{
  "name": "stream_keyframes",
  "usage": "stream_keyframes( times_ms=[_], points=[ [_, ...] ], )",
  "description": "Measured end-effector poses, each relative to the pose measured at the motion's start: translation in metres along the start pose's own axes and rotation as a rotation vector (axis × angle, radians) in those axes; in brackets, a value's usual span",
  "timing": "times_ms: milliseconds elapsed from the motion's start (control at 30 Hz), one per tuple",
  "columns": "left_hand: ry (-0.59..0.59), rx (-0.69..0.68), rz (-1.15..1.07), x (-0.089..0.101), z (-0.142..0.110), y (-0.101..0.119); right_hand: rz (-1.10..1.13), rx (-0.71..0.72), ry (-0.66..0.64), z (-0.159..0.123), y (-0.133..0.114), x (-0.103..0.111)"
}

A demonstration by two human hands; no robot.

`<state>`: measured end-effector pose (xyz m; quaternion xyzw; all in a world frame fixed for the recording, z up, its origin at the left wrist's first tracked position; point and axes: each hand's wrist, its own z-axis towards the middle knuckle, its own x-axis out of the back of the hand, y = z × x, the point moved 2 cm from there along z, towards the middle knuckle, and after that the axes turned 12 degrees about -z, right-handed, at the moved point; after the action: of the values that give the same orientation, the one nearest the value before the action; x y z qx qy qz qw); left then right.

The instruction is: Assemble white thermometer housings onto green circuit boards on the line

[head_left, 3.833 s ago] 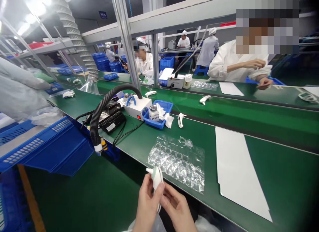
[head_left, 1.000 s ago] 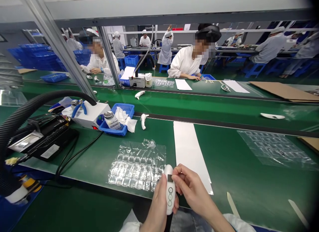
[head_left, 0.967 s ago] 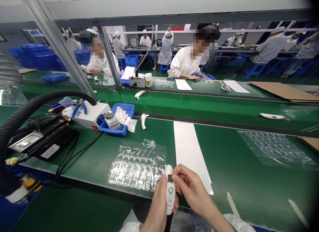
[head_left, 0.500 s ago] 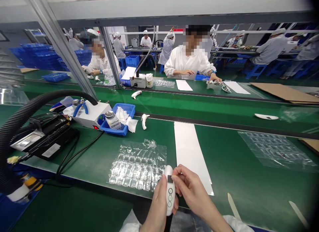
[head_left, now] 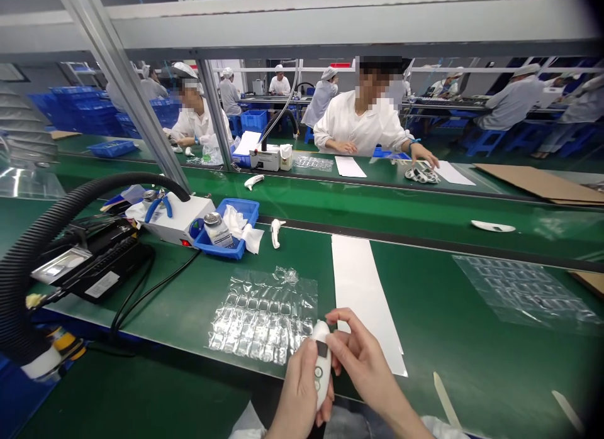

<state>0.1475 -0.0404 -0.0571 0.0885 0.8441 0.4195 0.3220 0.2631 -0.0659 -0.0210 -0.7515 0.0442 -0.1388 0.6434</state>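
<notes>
Left hand (head_left: 298, 398): wrapped right around the lower body of the device, fingers curling behind it, firm grip there

Right hand (head_left: 365, 370): up close against the left, fingers pinched onto the device's upper edge, the two hands working together

Device: a white plastic handheld device (head_left: 321, 363), smooth and rounded, small dark glossy window, held upright between both hands just above the bench edge

Just ahead: a clear blister sheet (head_left: 263, 316), crinkly, rows of little square pockets, lying flat beside the hands

To the right: a long white paper strip (head_left: 363, 300), matte and straight-edged, on the green belt mat (head_left: 419, 300)

Further up: a blue plastic tray (head_left: 245, 204) holding a glass bottle with a metal cap (head_left: 212, 228) and a crumpled white cloth (head_left: 241, 231), a curved white plastic part (head_left: 275, 233) lying just beside it

Far left: a black corrugated hose (head_left: 94, 184) arching over a white bench unit (head_left: 174, 219)

Across the bench: a co-worker's hand (head_left: 427, 155) over a small heap of pieces
</notes>
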Motion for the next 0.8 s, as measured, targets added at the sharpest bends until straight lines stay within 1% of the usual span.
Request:
stream_keyframes(
  times_ms=[67,133,200,267,300,367,433,467,500,567,600,633,667,733,800],
  points=[
    [0.006,-0.009,0.066,0.003,-0.002,0.004,-0.085,0.050,-0.047,0.002,-0.007,0.003],
    [-0.026,-0.040,0.175,0.005,-0.004,0.009,-0.146,0.093,-0.123,0.004,-0.012,0.006],
    [-0.080,-0.094,0.308,0.005,-0.005,0.014,-0.174,0.114,-0.184,0.005,-0.015,0.008],
    [-0.104,-0.167,0.438,0.005,-0.005,0.019,-0.184,0.124,-0.211,0.006,-0.016,0.008],
    [-0.098,-0.196,0.496,0.006,-0.006,0.022,-0.183,0.121,-0.220,0.006,-0.015,0.009],
    [-0.055,-0.200,0.564,0.008,-0.006,0.027,-0.165,0.099,-0.250,0.010,-0.014,0.011],
    [-0.005,-0.186,0.547,0.011,-0.005,0.037,-0.146,0.073,-0.264,0.022,-0.013,0.018],
    [0.028,-0.196,0.510,0.014,-0.005,0.044,-0.145,0.061,-0.247,0.034,-0.011,0.026],
    [0.068,-0.216,0.464,0.018,-0.005,0.052,-0.152,0.048,-0.205,0.048,-0.009,0.037],
    [0.166,-0.269,0.383,0.028,-0.006,0.071,-0.179,0.014,-0.031,0.087,-0.004,0.067],
    [0.221,-0.283,0.353,0.034,-0.006,0.079,-0.191,-0.004,0.098,0.109,-0.001,0.085],
    [0.267,-0.294,0.334,0.041,-0.007,0.087,-0.198,-0.015,0.269,0.131,0.001,0.105],
    [0.306,-0.299,0.325,0.047,-0.008,0.093,-0.208,-0.001,0.368,0.151,0.002,0.123],
    [0.365,-0.304,0.330,0.061,-0.009,0.101,-0.226,0.030,0.522,0.186,0.004,0.155],
    [0.395,-0.288,0.362,0.075,-0.009,0.101,-0.265,0.050,0.609,0.209,0.006,0.174]
  ],
)
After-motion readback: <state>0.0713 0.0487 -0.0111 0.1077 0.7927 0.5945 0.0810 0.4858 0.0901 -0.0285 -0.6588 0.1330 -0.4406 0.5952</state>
